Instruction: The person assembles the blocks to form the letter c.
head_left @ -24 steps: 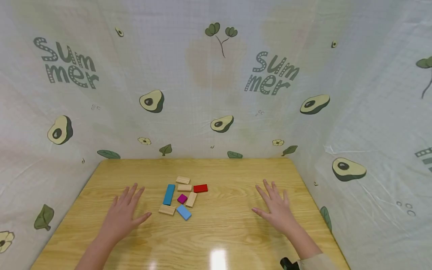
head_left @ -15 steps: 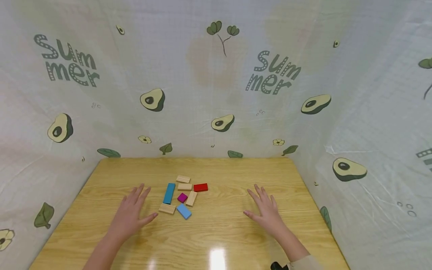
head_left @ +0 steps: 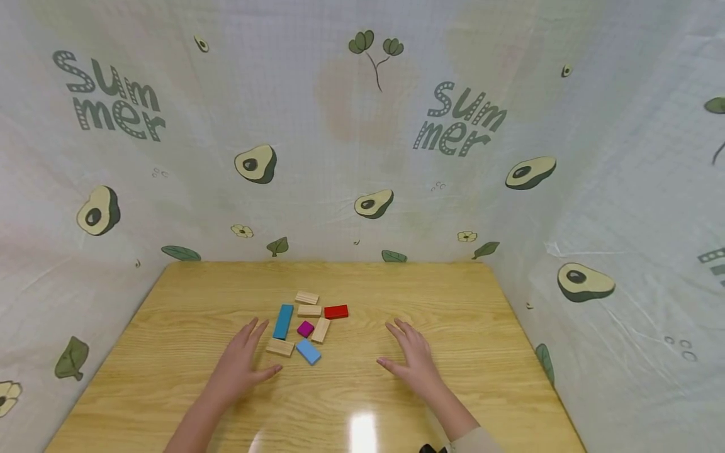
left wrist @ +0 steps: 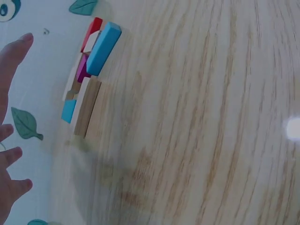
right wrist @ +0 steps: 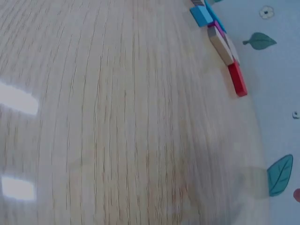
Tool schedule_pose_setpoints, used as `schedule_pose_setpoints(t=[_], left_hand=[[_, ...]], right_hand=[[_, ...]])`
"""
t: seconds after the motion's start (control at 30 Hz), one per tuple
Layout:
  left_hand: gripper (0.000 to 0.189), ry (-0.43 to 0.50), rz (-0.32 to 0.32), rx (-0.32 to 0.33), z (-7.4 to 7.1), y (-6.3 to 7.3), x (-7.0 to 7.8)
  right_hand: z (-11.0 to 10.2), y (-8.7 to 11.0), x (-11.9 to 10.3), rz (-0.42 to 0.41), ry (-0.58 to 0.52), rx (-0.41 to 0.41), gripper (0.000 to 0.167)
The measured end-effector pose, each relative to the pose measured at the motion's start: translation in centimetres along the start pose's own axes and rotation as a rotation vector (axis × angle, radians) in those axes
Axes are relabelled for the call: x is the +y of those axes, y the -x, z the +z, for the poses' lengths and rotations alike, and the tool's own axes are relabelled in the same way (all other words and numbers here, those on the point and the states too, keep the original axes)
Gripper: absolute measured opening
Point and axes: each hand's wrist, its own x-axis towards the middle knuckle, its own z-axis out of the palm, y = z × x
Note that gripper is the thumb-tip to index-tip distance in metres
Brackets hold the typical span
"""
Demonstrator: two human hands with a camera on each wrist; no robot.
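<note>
Several small blocks lie in a loose cluster left of the table's middle. Among them are a long blue block (head_left: 283,321), a light blue block (head_left: 308,352), a red block (head_left: 337,312), a purple block (head_left: 305,329) and several plain wooden blocks (head_left: 280,348). My left hand (head_left: 240,362) is just left of the cluster, fingers spread, holding nothing. To the right of the blocks, farther off, my right hand (head_left: 413,358) has its fingers extended and thumb toward them, also holding nothing. In the left wrist view, fingers (left wrist: 14,56) show at the left edge, near the blocks.
The wooden table (head_left: 362,390) is bounded at the back and sides by a pale cloth (head_left: 317,126) printed with avocados, leaves and lettering. A black object (head_left: 432,448) shows at the right wrist, beside a beige sleeve (head_left: 476,440).
Both hands have moved inward toward the blocks, the left one rightward and the right one leftward. The blocks have stayed in the same arrangement.
</note>
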Motion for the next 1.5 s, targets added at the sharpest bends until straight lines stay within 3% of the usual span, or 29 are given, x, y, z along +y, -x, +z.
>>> schedule_pose_setpoints(t=[0.17,0.43,0.63,1.07,1.5], left_hand=[[0.096,0.028,-0.026,0.015,0.6,0.1,0.2],[0.091,0.129,-0.216,0.008,1.4,-0.4,0.5],[0.09,0.181,-0.295,-0.027,2.4,-0.7,-0.2],[0.073,0.203,-0.311,0.015,4.3,-1.3,-0.8],[0.076,0.144,-0.359,0.026,5.1,-1.9,-0.4]], right_hand=[[1.8,-0.7,-1.2,0.031,-0.067,-0.023,0.071],[4.2,-1.8,-3.2,0.035,-0.172,-0.05,0.068],[6.0,-2.5,-4.0,0.023,-0.214,-0.081,0.07],[9.0,-3.8,-6.0,0.031,-0.212,-0.146,0.076],[10.3,-5.2,-6.9,0.028,-0.175,-0.193,0.074]])
